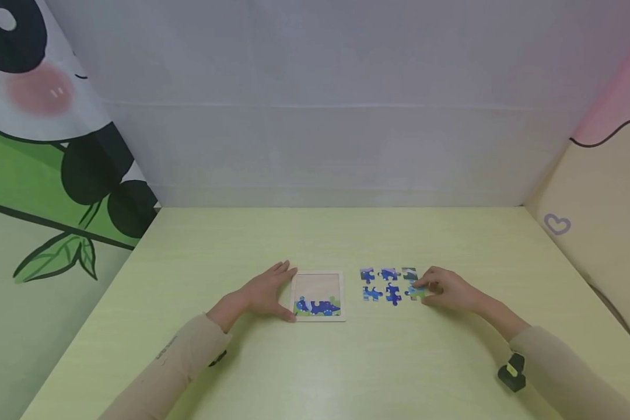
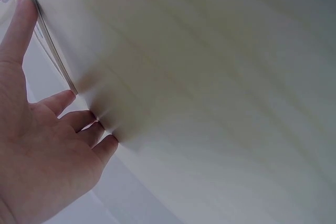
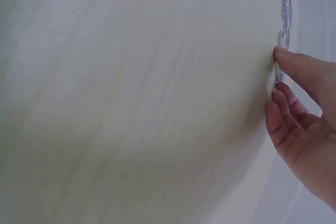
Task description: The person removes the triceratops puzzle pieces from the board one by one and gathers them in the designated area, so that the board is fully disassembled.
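A square puzzle tray (image 1: 318, 319) with a pale rim lies flat on the table. Joined pieces showing a blue dinosaur (image 1: 317, 307) fill its lower part, and bare backing shows above them. My left hand (image 1: 265, 293) spans the tray's left side, thumb by the lower corner and fingers by the upper one. To the right, my right hand (image 1: 448, 289) pinches a green and blue puzzle piece (image 1: 413, 293) at the end of the front row, between thumb and fingers. In the right wrist view its thumb and fingertips meet the piece's thin edge (image 3: 279, 72), low over the table.
Several loose puzzle pieces (image 1: 392, 293) lie in two rows between the tray and my right hand. A pale grey wall (image 1: 315, 151) rises behind the light wooden table (image 1: 315, 233). Printed panels stand on the left and right sides.
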`<state>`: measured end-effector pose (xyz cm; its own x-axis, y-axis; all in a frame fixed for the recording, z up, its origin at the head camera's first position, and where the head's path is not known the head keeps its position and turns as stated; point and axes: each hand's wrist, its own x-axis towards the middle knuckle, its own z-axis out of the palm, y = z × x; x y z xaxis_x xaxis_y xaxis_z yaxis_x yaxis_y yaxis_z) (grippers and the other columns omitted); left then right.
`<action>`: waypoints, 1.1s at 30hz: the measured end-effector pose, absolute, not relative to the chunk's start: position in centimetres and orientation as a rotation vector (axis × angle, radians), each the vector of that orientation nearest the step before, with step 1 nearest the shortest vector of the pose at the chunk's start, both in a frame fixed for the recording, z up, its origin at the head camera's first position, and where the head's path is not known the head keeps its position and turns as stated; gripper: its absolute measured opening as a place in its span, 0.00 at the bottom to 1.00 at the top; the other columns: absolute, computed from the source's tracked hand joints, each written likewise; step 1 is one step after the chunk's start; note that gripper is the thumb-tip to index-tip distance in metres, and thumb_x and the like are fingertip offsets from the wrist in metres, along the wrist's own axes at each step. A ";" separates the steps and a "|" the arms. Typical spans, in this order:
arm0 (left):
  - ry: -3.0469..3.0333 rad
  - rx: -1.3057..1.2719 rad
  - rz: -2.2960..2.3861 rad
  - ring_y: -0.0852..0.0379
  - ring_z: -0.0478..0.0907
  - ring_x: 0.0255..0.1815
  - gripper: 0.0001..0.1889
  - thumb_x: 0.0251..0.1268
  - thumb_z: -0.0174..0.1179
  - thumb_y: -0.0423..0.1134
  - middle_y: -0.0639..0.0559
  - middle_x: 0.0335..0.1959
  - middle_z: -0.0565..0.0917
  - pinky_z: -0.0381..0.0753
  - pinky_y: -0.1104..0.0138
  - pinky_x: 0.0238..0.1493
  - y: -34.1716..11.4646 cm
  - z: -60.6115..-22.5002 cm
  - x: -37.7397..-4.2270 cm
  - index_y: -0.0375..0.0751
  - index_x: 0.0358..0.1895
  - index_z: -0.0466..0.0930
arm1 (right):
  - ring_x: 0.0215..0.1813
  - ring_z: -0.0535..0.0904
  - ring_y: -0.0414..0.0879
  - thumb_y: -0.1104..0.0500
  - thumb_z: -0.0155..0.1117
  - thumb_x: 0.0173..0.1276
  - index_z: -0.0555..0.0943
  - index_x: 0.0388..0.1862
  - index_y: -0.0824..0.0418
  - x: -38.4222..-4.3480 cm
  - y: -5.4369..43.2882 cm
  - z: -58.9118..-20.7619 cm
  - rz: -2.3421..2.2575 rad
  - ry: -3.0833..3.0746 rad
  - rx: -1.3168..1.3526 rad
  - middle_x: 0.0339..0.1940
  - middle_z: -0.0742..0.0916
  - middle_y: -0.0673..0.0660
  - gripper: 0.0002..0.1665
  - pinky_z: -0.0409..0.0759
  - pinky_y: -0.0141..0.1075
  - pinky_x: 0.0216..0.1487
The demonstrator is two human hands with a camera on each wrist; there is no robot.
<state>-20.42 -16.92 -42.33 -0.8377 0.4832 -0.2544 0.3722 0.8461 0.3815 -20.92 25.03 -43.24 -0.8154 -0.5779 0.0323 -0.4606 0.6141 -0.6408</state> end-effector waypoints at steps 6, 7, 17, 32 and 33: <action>2.686 0.643 0.455 0.43 0.39 0.72 0.57 0.36 0.69 0.61 0.41 0.72 0.46 0.48 0.50 0.68 -17.0 -42.3 -20.5 0.40 0.70 0.51 | 0.35 0.71 0.45 0.66 0.68 0.52 0.81 0.43 0.67 -21.1 24.9 -42.8 -0.939 2.660 -0.885 0.34 0.79 0.54 0.17 0.73 0.31 0.34; 2.687 0.649 0.461 0.43 0.40 0.72 0.57 0.36 0.69 0.60 0.40 0.72 0.46 0.49 0.49 0.68 -17.0 -42.3 -20.5 0.39 0.70 0.51 | 0.36 0.72 0.45 0.66 0.68 0.52 0.81 0.43 0.67 -21.2 24.8 -42.6 -0.929 2.662 -0.887 0.34 0.80 0.54 0.17 0.74 0.32 0.35; 2.688 0.645 0.460 0.43 0.40 0.72 0.56 0.36 0.69 0.61 0.40 0.72 0.46 0.48 0.49 0.68 -17.0 -42.1 -20.3 0.40 0.70 0.51 | 0.39 0.74 0.48 0.64 0.66 0.55 0.80 0.46 0.66 -22.6 21.3 -41.3 -0.881 2.639 -0.868 0.38 0.81 0.55 0.18 0.74 0.35 0.37; 2.682 0.663 0.460 0.42 0.39 0.72 0.56 0.36 0.69 0.61 0.40 0.72 0.45 0.49 0.48 0.67 -16.9 -42.3 -20.5 0.40 0.70 0.51 | 0.40 0.76 0.46 0.62 0.64 0.59 0.80 0.47 0.64 -22.4 11.6 -41.5 -0.916 2.587 -1.051 0.39 0.82 0.54 0.16 0.76 0.34 0.38; 2.681 0.666 0.458 0.42 0.39 0.72 0.56 0.36 0.69 0.61 0.40 0.72 0.45 0.49 0.48 0.68 -16.9 -42.3 -20.5 0.40 0.70 0.51 | 0.40 0.75 0.45 0.62 0.64 0.58 0.80 0.47 0.64 -22.3 10.9 -41.6 -0.929 2.574 -1.039 0.39 0.82 0.53 0.17 0.75 0.33 0.38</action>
